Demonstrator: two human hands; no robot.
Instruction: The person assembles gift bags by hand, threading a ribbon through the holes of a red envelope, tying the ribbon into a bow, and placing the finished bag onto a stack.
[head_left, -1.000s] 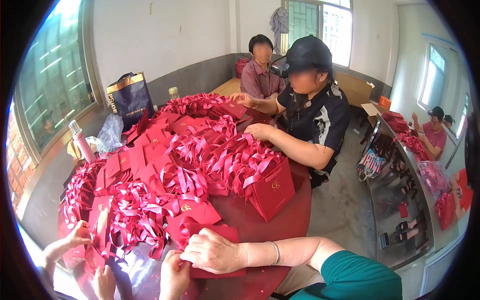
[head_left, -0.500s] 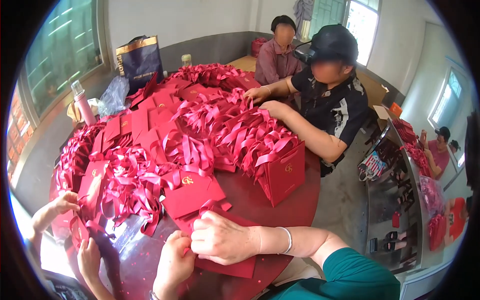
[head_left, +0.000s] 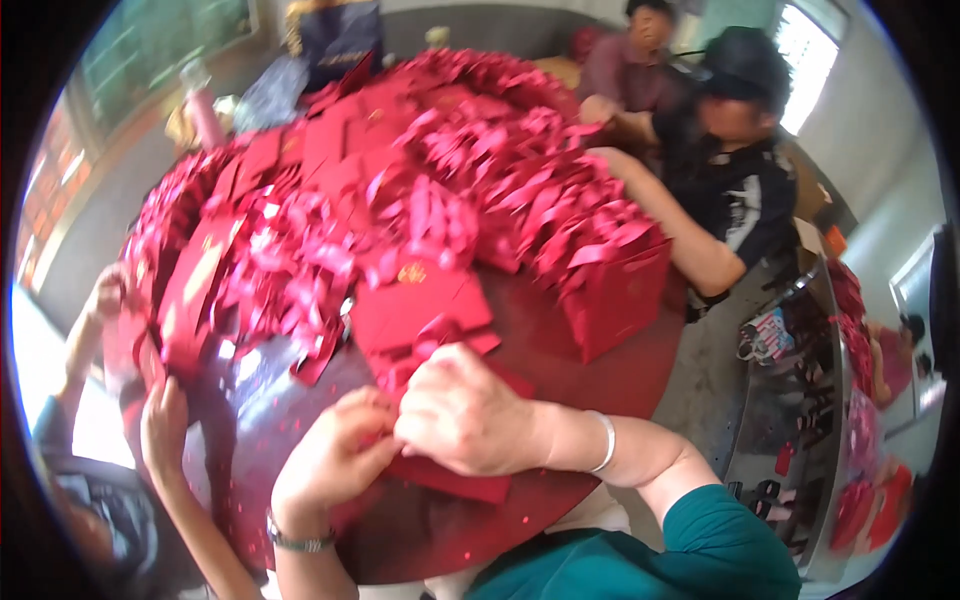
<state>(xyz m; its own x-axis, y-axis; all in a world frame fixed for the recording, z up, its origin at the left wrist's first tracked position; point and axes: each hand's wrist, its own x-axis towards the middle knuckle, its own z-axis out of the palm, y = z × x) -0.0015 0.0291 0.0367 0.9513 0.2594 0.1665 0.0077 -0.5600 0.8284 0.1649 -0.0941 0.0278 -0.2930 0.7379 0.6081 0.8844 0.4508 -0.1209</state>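
Directly before me a red paper gift bag (head_left: 465, 482) lies flat at the near edge of the round table, partly covered by my hands. My right hand (head_left: 465, 415) is closed over it, with a loop of red ribbon (head_left: 440, 333) showing just beyond the knuckles. Close beside it, my left hand (head_left: 340, 450) pinches thumb and fingers together on a bit of red ribbon; the fingers hide most of it. Just past my hands lies another red gift bag (head_left: 420, 315) with a gold emblem.
Red bags and ribbons (head_left: 430, 215) heap over the dark red table (head_left: 300, 545). An upright red bag (head_left: 622, 300) stands at the right. At the left a co-worker's hands (head_left: 160, 425) hold a red bag; across the table another co-worker (head_left: 735, 150) reaches into the heap. A pink bottle (head_left: 205, 115) stands far left.
The view has shifted, so the table sits higher and further right. My left hand has turned, with its wrist now in sight; both hands remain closed at the same bag.
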